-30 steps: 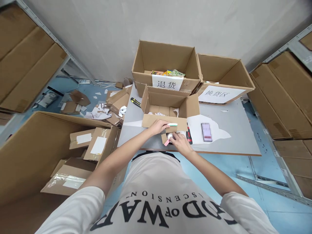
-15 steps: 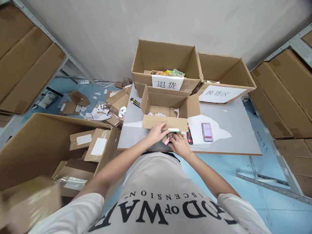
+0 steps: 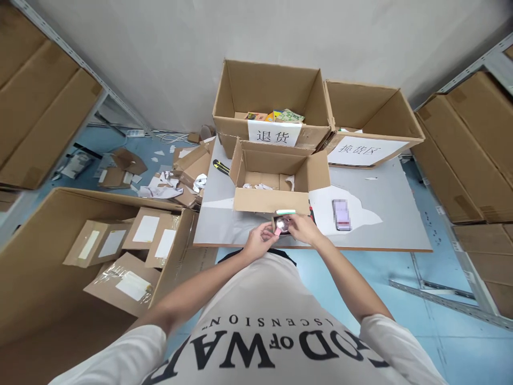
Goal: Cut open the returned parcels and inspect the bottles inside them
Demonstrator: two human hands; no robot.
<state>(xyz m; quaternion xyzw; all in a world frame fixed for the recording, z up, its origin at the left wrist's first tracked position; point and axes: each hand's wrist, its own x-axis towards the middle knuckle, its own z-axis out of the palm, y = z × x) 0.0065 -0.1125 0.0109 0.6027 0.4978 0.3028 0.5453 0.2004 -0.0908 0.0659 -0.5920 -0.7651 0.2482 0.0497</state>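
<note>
My left hand (image 3: 260, 238) and my right hand (image 3: 303, 229) meet at the near edge of the grey table (image 3: 385, 235). Between their fingertips they hold a small round shiny object with a pink tab (image 3: 281, 226). A white and green stick (image 3: 286, 212) lies on the front flap of the small open carton (image 3: 276, 179) just beyond my hands. A red-handled tool (image 3: 311, 215) lies right of my right hand, partly hidden by it.
Two large open cartons with paper labels (image 3: 273, 136) (image 3: 363, 149) stand at the table's back. A phone (image 3: 341, 214) lies on a white sheet to the right. A yellow-black knife (image 3: 221, 166) lies left of the small carton. A big floor carton (image 3: 60, 251) holds flat parcels; shelving flanks both sides.
My left hand let go of the white and green stick, which now rests on the carton flap, and came back to join my right hand on the small round object.
</note>
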